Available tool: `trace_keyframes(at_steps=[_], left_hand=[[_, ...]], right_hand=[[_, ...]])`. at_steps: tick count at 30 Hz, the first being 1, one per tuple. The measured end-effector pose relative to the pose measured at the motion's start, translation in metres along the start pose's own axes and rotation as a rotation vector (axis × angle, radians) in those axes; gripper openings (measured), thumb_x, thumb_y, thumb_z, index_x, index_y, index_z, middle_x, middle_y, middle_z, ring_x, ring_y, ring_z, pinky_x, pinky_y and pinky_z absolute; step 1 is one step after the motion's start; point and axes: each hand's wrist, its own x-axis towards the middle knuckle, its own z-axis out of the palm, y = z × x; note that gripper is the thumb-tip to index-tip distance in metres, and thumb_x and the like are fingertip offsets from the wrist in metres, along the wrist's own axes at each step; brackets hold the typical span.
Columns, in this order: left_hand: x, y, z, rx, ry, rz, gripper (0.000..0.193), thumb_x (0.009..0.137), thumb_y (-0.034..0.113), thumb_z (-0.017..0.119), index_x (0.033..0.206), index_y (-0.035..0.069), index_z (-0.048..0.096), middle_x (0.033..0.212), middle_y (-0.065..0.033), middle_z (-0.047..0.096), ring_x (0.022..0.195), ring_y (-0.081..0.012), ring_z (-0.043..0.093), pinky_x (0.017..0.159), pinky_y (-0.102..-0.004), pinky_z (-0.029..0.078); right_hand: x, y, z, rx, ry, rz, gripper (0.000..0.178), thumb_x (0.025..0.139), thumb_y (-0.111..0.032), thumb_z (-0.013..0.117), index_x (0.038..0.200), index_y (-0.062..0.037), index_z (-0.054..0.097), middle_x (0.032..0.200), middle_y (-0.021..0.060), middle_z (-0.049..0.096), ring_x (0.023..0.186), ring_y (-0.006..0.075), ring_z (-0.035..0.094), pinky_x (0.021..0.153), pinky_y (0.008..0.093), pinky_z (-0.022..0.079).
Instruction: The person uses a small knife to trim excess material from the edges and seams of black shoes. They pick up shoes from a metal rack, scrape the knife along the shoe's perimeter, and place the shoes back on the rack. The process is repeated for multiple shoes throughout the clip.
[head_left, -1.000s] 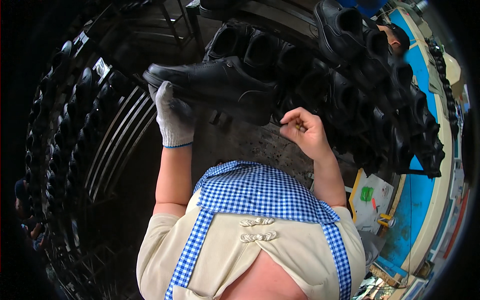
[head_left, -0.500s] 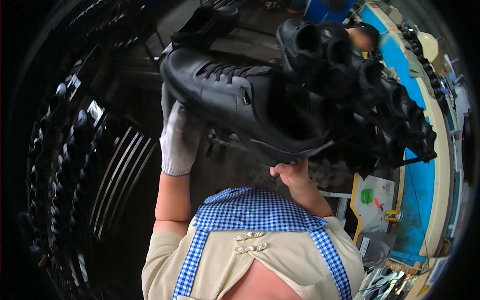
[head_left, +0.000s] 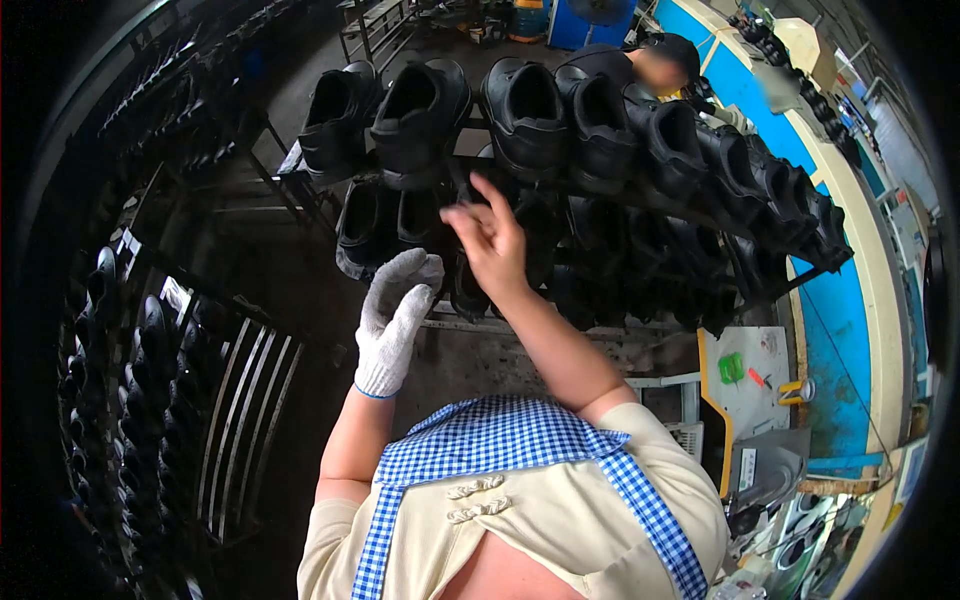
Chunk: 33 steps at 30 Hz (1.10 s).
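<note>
While both hands hang raised before the shoe rack (head_left: 300,175), neither holds anything. Right hand (head_left: 492,238): bare, fingers spread, nearest the black shoes (head_left: 470,285) on the lower tier, just behind and below it, openings facing the person, toes pointing away. Left hand (head_left: 395,320): white knit glove, loosely open, lower and further from the rack. Upper tier: black safety shoes (head_left: 525,105) in a row.

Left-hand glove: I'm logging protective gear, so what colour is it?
White knit, with a thin blue edge at the cuff; the left hand shows it in the head view.
</note>
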Motion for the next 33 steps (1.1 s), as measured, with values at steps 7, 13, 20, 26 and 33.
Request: trace_keyframes(at_steps=[7, 13, 20, 26, 33], left_hand=[[0.037, -0.011, 0.027, 0.275, -0.182, 0.079, 0.038, 0.097, 0.007, 0.057, 0.135, 0.000, 0.053, 0.130, -0.0108, 0.061, 0.120, -0.0193, 0.057, 0.106, -0.0332, 0.043], [0.115, -0.015, 0.067, 0.437, -0.159, 0.458, 0.042, 0.094, 0.002, 0.058, 0.136, 0.003, 0.053, 0.127, -0.0116, 0.061, 0.118, -0.0201, 0.058, 0.102, -0.0331, 0.046], [0.159, 0.018, 0.104, 1.233, -0.227, 0.940, 0.040, 0.080, 0.040, 0.073, 0.099, 0.006, 0.068, 0.102, -0.0137, 0.066, 0.116, -0.0345, 0.056, 0.105, -0.0588, 0.035], [0.071, 0.063, 0.102, 0.914, -0.427, 0.956, 0.028, 0.071, 0.026, 0.080, 0.085, 0.006, 0.068, 0.083, -0.0126, 0.064, 0.090, -0.0376, 0.065, 0.093, -0.0452, 0.050], [-0.027, 0.086, 0.051, 0.070, -0.288, 0.230, 0.044, 0.079, 0.022, 0.081, 0.112, -0.003, 0.065, 0.108, -0.0159, 0.069, 0.105, -0.0312, 0.065, 0.100, -0.0434, 0.046]], right_hand=[[0.031, -0.039, -0.067, -0.747, 0.281, -0.468, 0.037, 0.077, -0.018, 0.085, 0.105, -0.0064, 0.065, 0.083, 0.0053, 0.058, 0.065, 0.0149, 0.061, 0.055, 0.0238, 0.049], [0.044, -0.018, -0.072, -0.658, 0.273, -0.489, 0.018, 0.082, -0.007, 0.078, 0.088, -0.0037, 0.062, 0.082, 0.0096, 0.060, 0.069, 0.0219, 0.063, 0.059, 0.0316, 0.050], [0.020, -0.002, -0.099, -0.301, 0.211, -0.334, 0.014, 0.087, -0.006, 0.073, 0.091, -0.0041, 0.059, 0.079, 0.0014, 0.055, 0.063, 0.0096, 0.049, 0.059, 0.0250, 0.042], [-0.043, -0.019, -0.125, -0.117, 0.182, -0.429, 0.058, 0.084, -0.027, 0.079, 0.128, -0.0018, 0.051, 0.103, 0.0071, 0.055, 0.076, 0.0107, 0.051, 0.065, 0.0239, 0.043], [-0.068, -0.088, -0.090, -0.237, -0.328, -0.676, 0.098, 0.067, -0.062, 0.083, 0.135, 0.0008, 0.050, 0.104, 0.0118, 0.052, 0.085, 0.0216, 0.053, 0.069, 0.0328, 0.046]])
